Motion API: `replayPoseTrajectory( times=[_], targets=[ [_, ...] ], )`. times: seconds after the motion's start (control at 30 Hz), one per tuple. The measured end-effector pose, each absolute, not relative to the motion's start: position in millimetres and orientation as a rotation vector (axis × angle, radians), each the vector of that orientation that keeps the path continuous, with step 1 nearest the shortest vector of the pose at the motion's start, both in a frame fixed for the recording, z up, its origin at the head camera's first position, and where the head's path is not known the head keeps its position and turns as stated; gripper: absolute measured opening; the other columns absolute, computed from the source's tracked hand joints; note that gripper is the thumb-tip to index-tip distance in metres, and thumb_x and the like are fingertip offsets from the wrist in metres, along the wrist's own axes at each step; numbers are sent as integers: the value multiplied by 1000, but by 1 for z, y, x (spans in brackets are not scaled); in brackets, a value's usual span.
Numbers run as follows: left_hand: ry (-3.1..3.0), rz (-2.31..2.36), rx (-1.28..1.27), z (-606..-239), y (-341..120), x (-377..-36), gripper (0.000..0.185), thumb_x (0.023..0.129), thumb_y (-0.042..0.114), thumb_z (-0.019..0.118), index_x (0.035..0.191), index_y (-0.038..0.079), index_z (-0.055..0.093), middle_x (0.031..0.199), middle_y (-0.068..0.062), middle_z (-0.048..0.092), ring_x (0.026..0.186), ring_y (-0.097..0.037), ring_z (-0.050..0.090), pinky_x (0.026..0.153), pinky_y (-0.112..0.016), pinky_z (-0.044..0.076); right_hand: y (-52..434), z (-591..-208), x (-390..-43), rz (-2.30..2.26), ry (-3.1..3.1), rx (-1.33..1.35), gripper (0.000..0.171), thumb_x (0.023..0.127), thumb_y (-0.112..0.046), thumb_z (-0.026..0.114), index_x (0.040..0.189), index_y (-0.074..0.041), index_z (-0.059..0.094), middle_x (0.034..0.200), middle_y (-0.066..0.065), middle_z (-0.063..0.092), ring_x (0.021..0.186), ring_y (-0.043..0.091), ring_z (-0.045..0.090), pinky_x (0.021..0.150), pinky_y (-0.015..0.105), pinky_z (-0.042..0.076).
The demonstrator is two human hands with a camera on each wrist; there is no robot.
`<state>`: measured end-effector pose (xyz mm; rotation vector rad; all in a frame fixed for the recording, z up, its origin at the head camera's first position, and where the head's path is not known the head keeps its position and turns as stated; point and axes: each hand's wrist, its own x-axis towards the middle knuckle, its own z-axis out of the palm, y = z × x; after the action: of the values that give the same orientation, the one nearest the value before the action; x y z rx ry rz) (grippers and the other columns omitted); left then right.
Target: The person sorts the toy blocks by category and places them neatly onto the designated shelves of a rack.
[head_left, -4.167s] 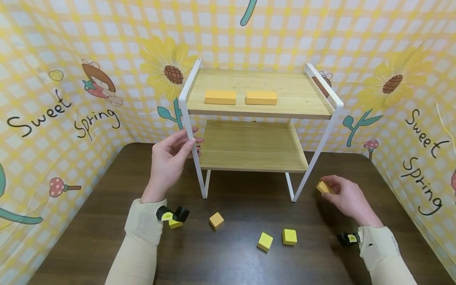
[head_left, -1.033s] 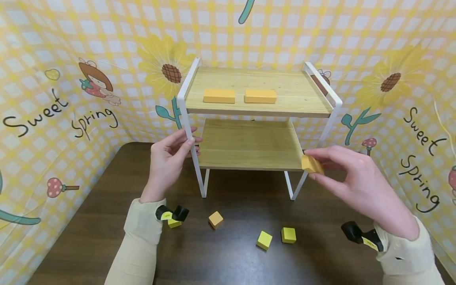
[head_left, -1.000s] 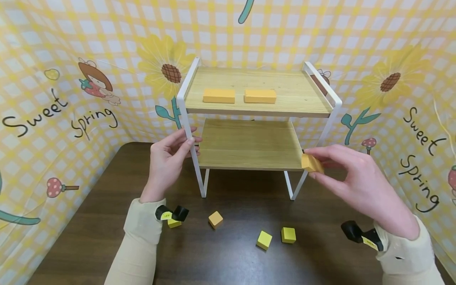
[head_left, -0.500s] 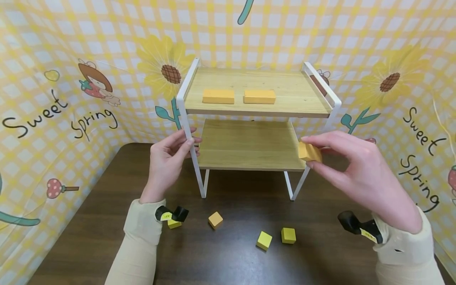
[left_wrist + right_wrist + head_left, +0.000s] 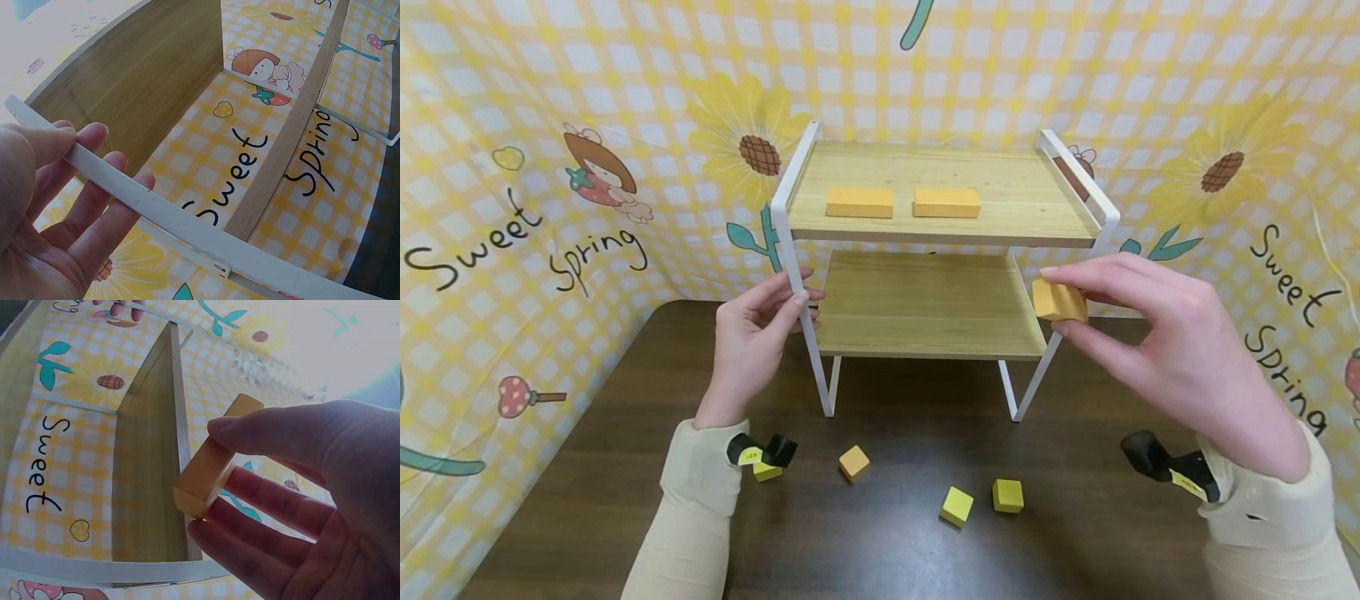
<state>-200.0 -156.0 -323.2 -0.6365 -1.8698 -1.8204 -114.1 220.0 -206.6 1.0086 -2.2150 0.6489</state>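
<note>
A two-tier shelf (image 5: 932, 304) with wooden boards and a white metal frame stands on the dark table. My left hand (image 5: 748, 346) grips its left front post (image 5: 165, 209), thumb on one side and fingers on the other. An orange rectangular block (image 5: 215, 459) is pinched between the thumb and fingers of my right hand (image 5: 1172, 342). That hand is in the air by the right front post, above the lower board's level. Two similar orange blocks, a left one (image 5: 860, 203) and a right one (image 5: 947, 203), lie in a row along the top board's front.
On the table before the shelf lie an orange cube (image 5: 853, 463) and two yellow cubes, one tilted (image 5: 957, 507) and one squarer (image 5: 1007, 496). Another yellow block (image 5: 767, 472) is partly hidden by the left wrist camera. A checked cloth (image 5: 925, 75) surrounds the table.
My right hand has carried the orange block up from near the table, right of the shelf, to beside the right post, still rising lately. The left hand keeps its grip.
</note>
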Motion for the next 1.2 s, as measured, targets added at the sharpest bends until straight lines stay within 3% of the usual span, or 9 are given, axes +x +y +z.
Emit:
replayPoseTrajectory(
  times=[0.4, 0.63, 0.8, 1.2],
  targets=[
    [-1870, -1826, -642, -323, -156, -201, 27, 100, 2, 65, 126, -1, 70, 100, -17, 75, 77, -24, 74, 74, -41, 62, 223, -191, -124, 632, -2198, 950, 57, 72, 11, 87, 124, -8, 74, 110, -1, 73, 98, 6, 64, 88, 14, 51],
    [-1881, -1818, -633, -323, -156, -200, 28, 100, 2, 65, 126, -6, 68, 100, -16, 75, 79, -32, 73, 74, -39, 62, 220, -181, -130, 636, -2203, 897, 56, 71, 11, 88, 122, -9, 75, 107, -2, 73, 97, 2, 65, 89, 14, 52],
    [-1880, -1822, -633, -323, -156, -200, 27, 100, 3, 65, 126, -3, 69, 100, -16, 75, 78, -27, 73, 74, -39, 62, 219, -175, -135, 674, -2216, 882, 55, 73, 14, 86, 122, -8, 75, 109, 0, 73, 101, 2, 65, 89, 15, 52],
    [-1881, -1810, -636, -323, -156, -200, 28, 100, 2, 65, 127, -4, 69, 100, -18, 75, 78, -26, 74, 74, -38, 62, 222, -164, -155, 645, -2313, 858, 55, 81, 4, 84, 129, -20, 73, 117, -11, 69, 103, 0, 64, 93, 17, 51]
  ],
)
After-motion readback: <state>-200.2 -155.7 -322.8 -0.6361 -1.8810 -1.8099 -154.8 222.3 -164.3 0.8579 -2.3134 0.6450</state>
